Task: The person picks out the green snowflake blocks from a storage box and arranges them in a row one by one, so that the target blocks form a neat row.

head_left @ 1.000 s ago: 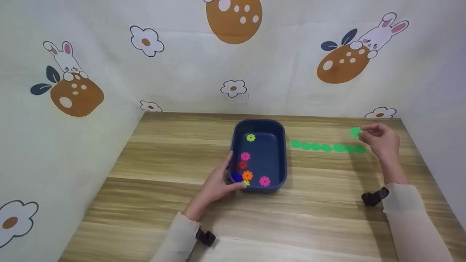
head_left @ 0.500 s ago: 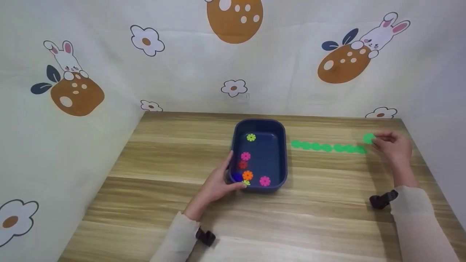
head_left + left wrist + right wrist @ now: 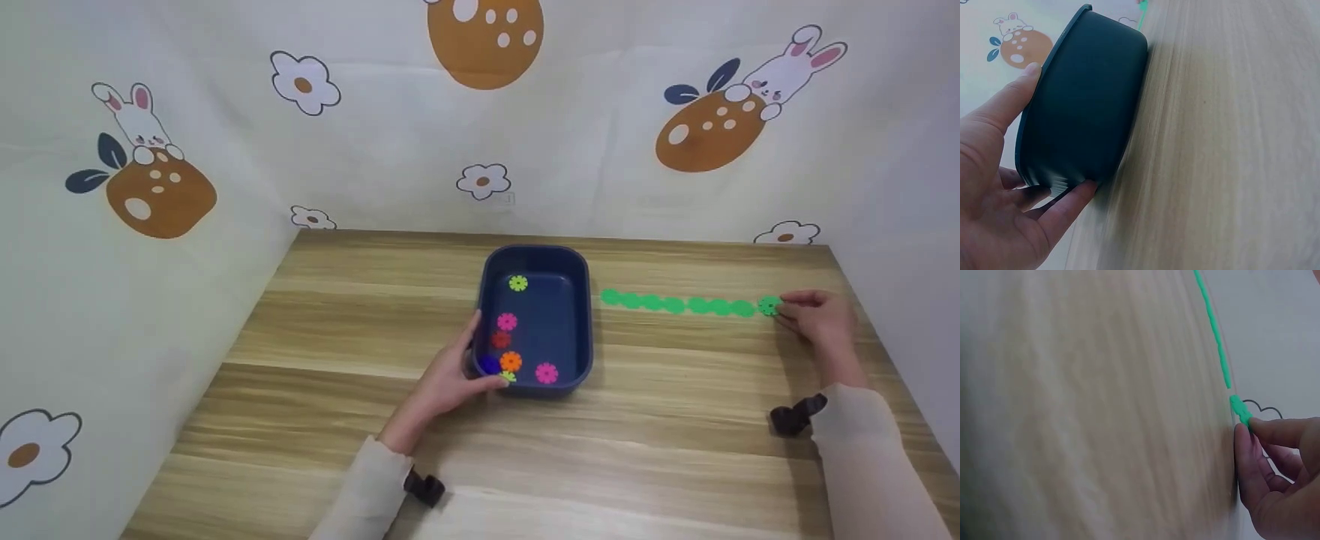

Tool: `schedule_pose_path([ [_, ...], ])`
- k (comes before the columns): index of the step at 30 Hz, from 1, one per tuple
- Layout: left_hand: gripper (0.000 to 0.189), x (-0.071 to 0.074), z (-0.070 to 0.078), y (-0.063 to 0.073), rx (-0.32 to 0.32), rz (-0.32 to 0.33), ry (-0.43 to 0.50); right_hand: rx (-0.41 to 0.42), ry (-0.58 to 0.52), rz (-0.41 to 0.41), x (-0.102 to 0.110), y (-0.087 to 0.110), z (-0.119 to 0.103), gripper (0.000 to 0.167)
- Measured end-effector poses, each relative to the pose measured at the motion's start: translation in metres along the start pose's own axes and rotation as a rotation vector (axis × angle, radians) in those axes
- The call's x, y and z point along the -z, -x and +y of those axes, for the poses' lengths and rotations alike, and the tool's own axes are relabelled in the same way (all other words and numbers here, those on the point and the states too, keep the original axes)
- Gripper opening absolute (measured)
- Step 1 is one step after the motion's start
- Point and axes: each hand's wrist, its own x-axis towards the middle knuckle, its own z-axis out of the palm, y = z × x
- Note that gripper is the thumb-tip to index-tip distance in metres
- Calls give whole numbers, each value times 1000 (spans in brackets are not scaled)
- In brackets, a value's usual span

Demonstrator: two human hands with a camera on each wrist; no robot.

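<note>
My right hand (image 3: 823, 321) pinches a green snowflake disc (image 3: 769, 306) between thumb and fingers, at the right end of a row of green discs (image 3: 697, 305). In the right wrist view the pinched disc is tilted, its edge close to the end of the row. My left hand (image 3: 442, 379) grips the near left corner of a dark blue tub (image 3: 583, 330), thumb over the rim and fingers along the outer wall. Inside the tub lie several loose discs, among them a pink one (image 3: 547, 373), an orange one (image 3: 511, 361) and a yellow-green one (image 3: 518, 283).
The wooden table (image 3: 360, 315) meets a printed cloth backdrop (image 3: 390, 150) behind and at both sides. The tub stands left of the green row, close to its first disc. A small gap splits the row near its middle.
My right hand has moved right and down toward the table with the green disc, from above the row to its right end. The left hand and tub have stayed put.
</note>
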Motion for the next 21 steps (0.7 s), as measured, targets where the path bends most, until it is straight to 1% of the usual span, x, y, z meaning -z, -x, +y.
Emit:
schedule_pose_path([
  [5,109,0,0,0,2,-2,0,14,132,8,-2,0,-1,32],
  [8,108,1,1,0,8,-6,14,20,196,6,-3,0,-2,35],
  [12,108,0,2,-1,14,-18,31,24,237,3,0,3,1,36],
  [16,108,0,2,-3,11,-26,44,34,227,-15,4,5,4,38],
  [20,108,3,2,-5,-1,-27,65,64,166,-43,7,6,4,38],
  [21,108,4,2,-5,6,-26,70,67,149,-52,8,7,4,37],
])
